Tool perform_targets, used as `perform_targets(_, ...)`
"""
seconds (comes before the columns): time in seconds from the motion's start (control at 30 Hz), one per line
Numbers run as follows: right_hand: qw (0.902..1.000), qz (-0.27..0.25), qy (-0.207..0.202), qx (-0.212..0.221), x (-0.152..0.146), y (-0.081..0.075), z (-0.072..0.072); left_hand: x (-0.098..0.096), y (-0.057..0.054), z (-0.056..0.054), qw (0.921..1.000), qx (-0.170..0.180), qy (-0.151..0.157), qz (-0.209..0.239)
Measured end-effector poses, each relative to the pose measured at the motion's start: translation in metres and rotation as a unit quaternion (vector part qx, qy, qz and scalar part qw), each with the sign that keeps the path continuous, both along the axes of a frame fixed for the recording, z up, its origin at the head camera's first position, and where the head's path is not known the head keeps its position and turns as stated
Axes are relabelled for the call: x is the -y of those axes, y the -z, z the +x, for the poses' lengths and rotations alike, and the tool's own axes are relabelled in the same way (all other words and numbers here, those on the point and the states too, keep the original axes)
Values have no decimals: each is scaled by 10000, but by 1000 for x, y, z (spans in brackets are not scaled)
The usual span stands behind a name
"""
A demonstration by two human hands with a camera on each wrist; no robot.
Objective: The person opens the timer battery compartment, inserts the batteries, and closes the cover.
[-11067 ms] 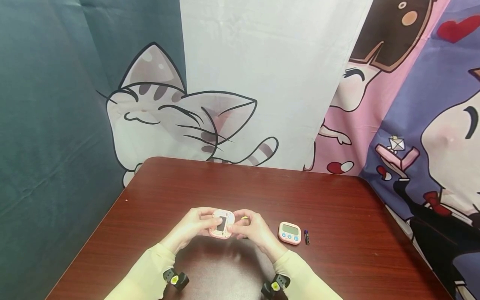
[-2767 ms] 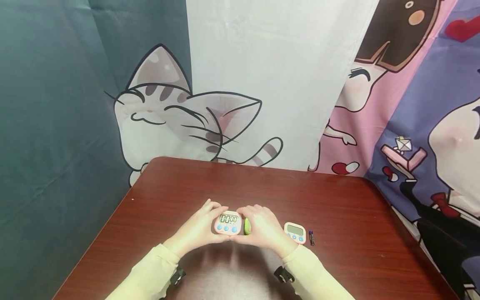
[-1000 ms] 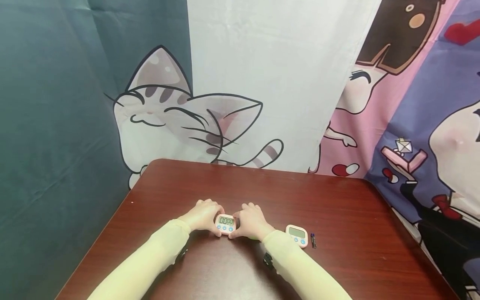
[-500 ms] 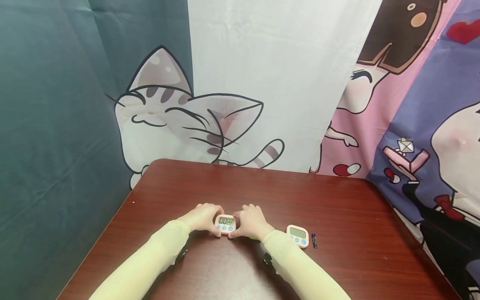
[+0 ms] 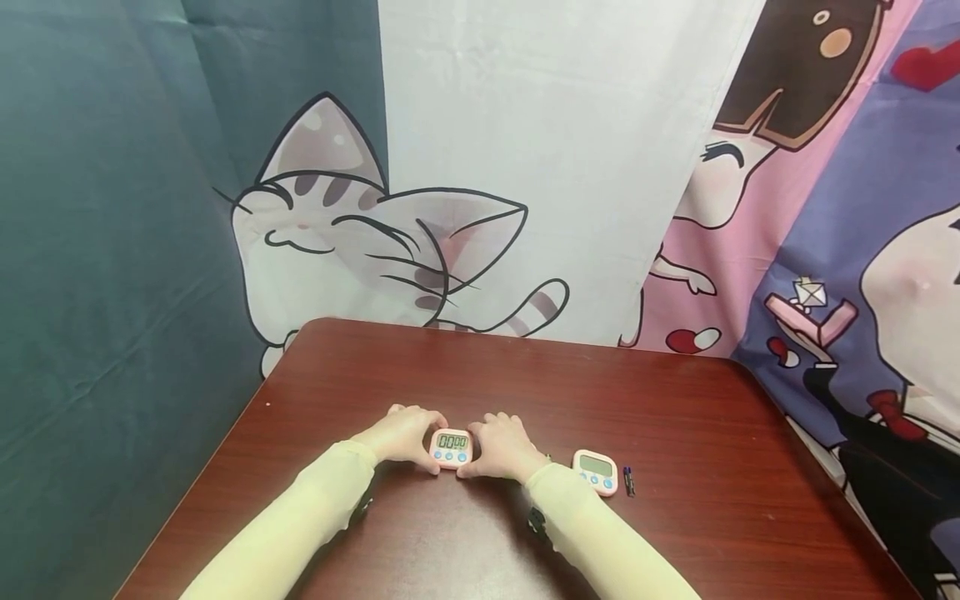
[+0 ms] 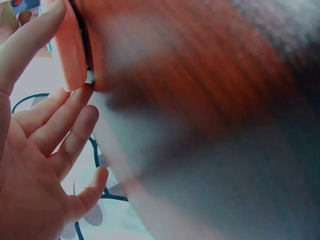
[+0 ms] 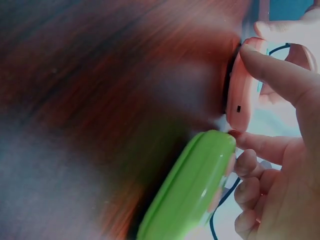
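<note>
A pink and white digital kitchen timer lies face up on the table between my hands, with zeros on its lit display and blue buttons below. My left hand holds its left side, thumb at the near edge and a fingertip at the far edge. On the right side my right hand grips it the same way; the right wrist view shows thumb and index finger at opposite edges of the timer. A rounded green object lies beside the right hand's curled fingers, mostly hidden by that hand in the head view.
Right of the right forearm lies a second pink and white timer with a blank display, partly covered by the sleeve. A small dark battery is beside it. Behind the brown table hangs a cartoon-printed cloth.
Earlier the timer was held up with its back and battery compartment showing. It was then turned face up, display on, and lowered to the table. Over the last second the hands barely move.
</note>
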State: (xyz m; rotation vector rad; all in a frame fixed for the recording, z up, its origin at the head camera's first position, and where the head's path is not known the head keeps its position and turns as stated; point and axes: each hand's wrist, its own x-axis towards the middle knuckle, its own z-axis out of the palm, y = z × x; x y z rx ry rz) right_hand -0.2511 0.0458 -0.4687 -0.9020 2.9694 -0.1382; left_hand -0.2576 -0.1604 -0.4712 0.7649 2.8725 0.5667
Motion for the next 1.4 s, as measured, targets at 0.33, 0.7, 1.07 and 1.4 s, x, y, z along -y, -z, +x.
perform_targets(0.33, 9992, -317, -44, -255, -14, 0, 1, 6, -4, 6, 9987, -444, -232, 100)
perform_targets(0.7, 9959, -840, 69, -335, -42, -12, 8, -15, -14, 10, 9916, -1254, -72, 296)
perform_targets(1.07, 9939, -857, 362, -600, -75, -7, 12, -34, -15, 20, 9910, -1247, 0, 478)
perform_targets(1.4, 9948, -715, 536, -488, -95, 3, 17, -50, -6, 23, 9882, -1525, 2, 171)
